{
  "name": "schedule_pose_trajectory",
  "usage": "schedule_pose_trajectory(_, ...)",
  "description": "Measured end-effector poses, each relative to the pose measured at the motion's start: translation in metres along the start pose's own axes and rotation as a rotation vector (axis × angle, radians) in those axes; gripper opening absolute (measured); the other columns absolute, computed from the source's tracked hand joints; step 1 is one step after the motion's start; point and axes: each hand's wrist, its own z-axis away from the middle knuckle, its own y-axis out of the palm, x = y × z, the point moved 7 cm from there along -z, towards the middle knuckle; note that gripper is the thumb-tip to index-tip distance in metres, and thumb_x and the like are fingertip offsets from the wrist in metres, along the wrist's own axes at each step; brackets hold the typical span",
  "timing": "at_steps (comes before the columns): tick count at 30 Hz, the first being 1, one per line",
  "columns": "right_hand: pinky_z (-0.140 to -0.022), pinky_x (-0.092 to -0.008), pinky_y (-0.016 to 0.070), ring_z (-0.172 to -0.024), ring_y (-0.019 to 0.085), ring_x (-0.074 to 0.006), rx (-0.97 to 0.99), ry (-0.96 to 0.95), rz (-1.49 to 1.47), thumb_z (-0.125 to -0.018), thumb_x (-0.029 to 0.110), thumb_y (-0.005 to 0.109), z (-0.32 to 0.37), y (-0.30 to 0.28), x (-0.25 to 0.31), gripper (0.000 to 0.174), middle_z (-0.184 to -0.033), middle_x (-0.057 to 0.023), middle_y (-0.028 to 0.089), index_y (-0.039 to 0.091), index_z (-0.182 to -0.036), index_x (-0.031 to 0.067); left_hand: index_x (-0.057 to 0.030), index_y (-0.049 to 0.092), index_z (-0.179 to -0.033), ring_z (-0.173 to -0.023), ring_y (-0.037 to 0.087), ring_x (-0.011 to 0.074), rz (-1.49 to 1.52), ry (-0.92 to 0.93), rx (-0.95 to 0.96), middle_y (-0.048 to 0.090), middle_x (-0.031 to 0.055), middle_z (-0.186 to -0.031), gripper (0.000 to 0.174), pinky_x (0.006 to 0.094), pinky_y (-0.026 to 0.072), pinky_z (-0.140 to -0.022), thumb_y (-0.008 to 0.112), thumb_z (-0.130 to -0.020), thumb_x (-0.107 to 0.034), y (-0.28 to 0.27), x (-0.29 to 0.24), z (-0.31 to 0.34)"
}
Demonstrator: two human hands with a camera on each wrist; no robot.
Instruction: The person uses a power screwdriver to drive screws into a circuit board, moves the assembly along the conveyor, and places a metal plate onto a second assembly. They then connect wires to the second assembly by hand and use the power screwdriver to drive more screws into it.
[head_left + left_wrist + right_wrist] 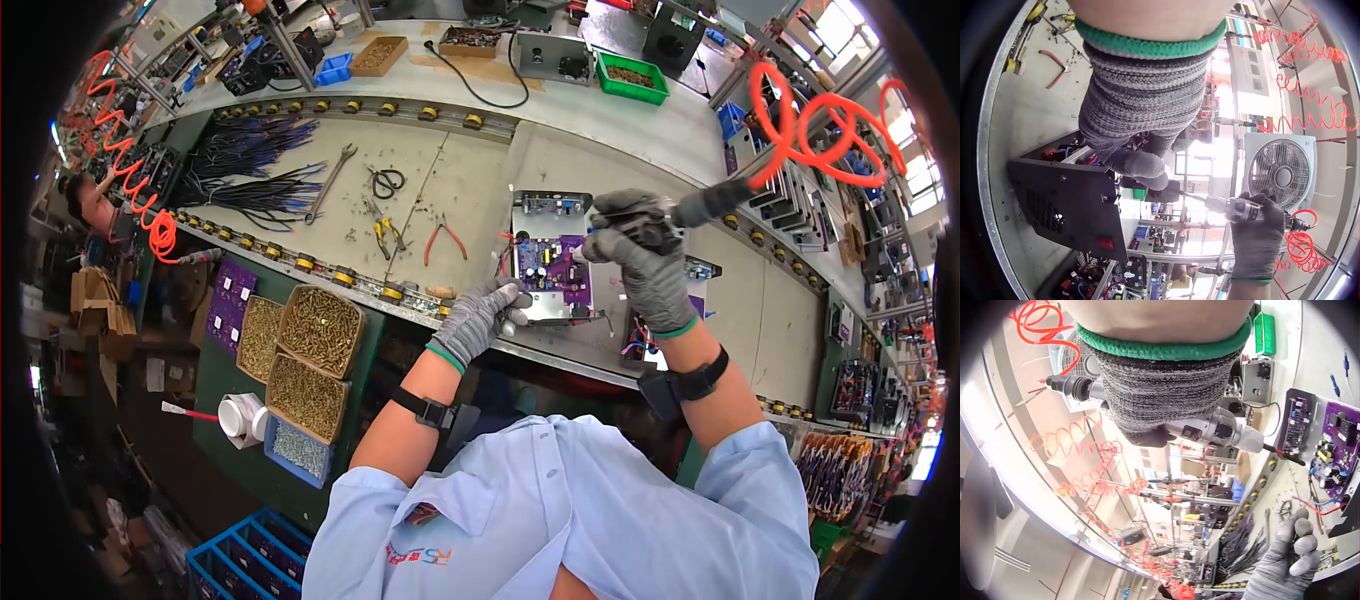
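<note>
A purple circuit board (553, 265) lies in an open metal chassis in the head view. My gloved right hand (645, 265) grips a pneumatic screwdriver above the chassis's right side; the tool (1210, 428) and its dark bit show in the right wrist view. My gloved left hand (480, 318) is at the chassis's lower left corner, fingers bent. The left wrist view has that hand (1141, 112) beside the black vented panel (1066, 200), and my right hand (1257, 240) around the tool. Whether the left fingers pinch anything small is hidden.
Pliers (383, 228), red-handled cutters (445, 242), a wrench (330, 183) and dark cable bundles (245, 170) lie left of the chassis. Screw boxes (320, 330) stand at lower left. A red coiled hose (820, 130) hangs at upper right. Another unit (640, 335) sits beside the chassis.
</note>
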Motion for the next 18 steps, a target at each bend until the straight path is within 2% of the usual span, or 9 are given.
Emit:
schedule_pose_trajectory(3,-0.080,-0.0356,0.0609,-0.089,0.069,-0.0204,-0.019,-0.041,-0.057,-0.081,0.006,0.078,0.008,-0.001,0.029,0.044,-0.103,-0.0116,0.066,0.059,-0.120,-0.0008,0.0004,0.065,-0.111,-0.064,0.065,0.0141,-0.108,-0.037,0.020,0.071,0.0093,-0.088,0.024,0.0239,0.0498,-0.048,0.063,-0.099,-0.021,-0.005,0.001,-0.005)
schedule_pose_trajectory(5,-0.084,-0.0393,0.0607,-0.099,0.068,-0.0223,-0.071,-0.045,-0.110,-0.079,0.006,0.080,0.013,-0.014,0.036,0.049,-0.108,-0.0109,0.065,0.057,-0.123,0.0021,0.0016,0.066,-0.110,-0.063,0.065,0.0141,-0.134,-0.054,0.057,0.071,0.0099,-0.091,0.025,0.0242,0.0496,-0.046,0.062,-0.100,-0.021,-0.004,0.006,-0.007)
schedule_pose_trajectory(6,-0.084,-0.0393,0.0607,-0.099,0.068,-0.0223,-0.073,-0.047,-0.111,-0.079,0.006,0.080,0.015,-0.013,0.039,0.049,-0.108,-0.0109,0.065,0.057,-0.123,0.0021,-0.0002,0.065,-0.110,-0.063,0.065,0.0132,-0.055,-0.026,0.063,0.070,0.0083,-0.088,0.024,0.0231,0.0493,-0.047,0.062,-0.100,-0.022,0.005,0.003,-0.005)
schedule_pose_trajectory(9,-0.094,-0.0461,0.0569,-0.111,0.064,-0.0242,-0.080,-0.032,-0.257,-0.078,0.004,0.080,0.022,-0.013,0.045,0.050,-0.119,-0.0087,0.062,0.058,-0.123,0.0087,-0.0023,0.065,-0.109,-0.063,0.065,0.0118,0.066,-0.016,0.068,0.069,0.0056,-0.084,0.022,0.0213,0.0484,-0.047,0.062,-0.100,-0.022,0.024,-0.006,0.000)
schedule_pose_trajectory(12,-0.097,-0.0477,0.0554,-0.109,0.064,-0.0241,-0.114,-0.020,-0.297,-0.079,0.003,0.079,0.027,-0.010,0.044,0.049,-0.118,-0.0093,0.062,0.058,-0.123,0.0087,-0.0026,0.064,-0.108,-0.063,0.064,0.0113,0.114,-0.058,0.105,0.068,0.0034,-0.082,0.023,0.0207,0.0463,-0.044,0.060,-0.101,-0.024,0.028,-0.006,-0.002)
schedule_pose_trajectory(13,-0.097,-0.0477,0.0554,-0.109,0.064,-0.0241,-0.120,-0.023,-0.300,-0.079,0.003,0.079,0.026,-0.007,0.041,0.049,-0.118,-0.0093,0.062,0.058,-0.123,0.0087,-0.0025,0.064,-0.108,-0.061,0.064,0.0115,0.152,-0.092,0.121,0.068,0.0032,-0.081,0.024,0.0212,0.0452,-0.042,0.060,-0.101,-0.026,0.030,-0.004,-0.003)
schedule_pose_trajectory(15,-0.087,-0.0447,0.0604,-0.101,0.067,-0.0254,-0.181,-0.084,-0.353,-0.081,0.006,0.079,0.027,-0.007,0.040,0.049,-0.111,-0.0136,0.064,0.057,-0.123,0.0008,-0.0024,0.063,-0.108,-0.059,0.063,0.0117,0.188,-0.132,0.139,0.068,0.0030,-0.079,0.026,0.0216,0.0440,-0.040,0.059,-0.102,-0.027,0.036,-0.003,-0.004)
schedule_pose_trajectory(18,-0.086,-0.0449,0.0600,-0.103,0.065,-0.0250,-0.100,-0.029,-0.334,-0.081,0.005,0.079,0.024,-0.004,0.039,0.048,-0.112,-0.0137,0.064,0.057,-0.123,0.0014,-0.0030,0.063,-0.105,-0.053,0.060,0.0119,0.207,-0.108,0.093,0.067,0.0024,-0.074,0.028,0.0225,0.0410,-0.035,0.059,-0.102,-0.031,0.041,-0.003,-0.005)
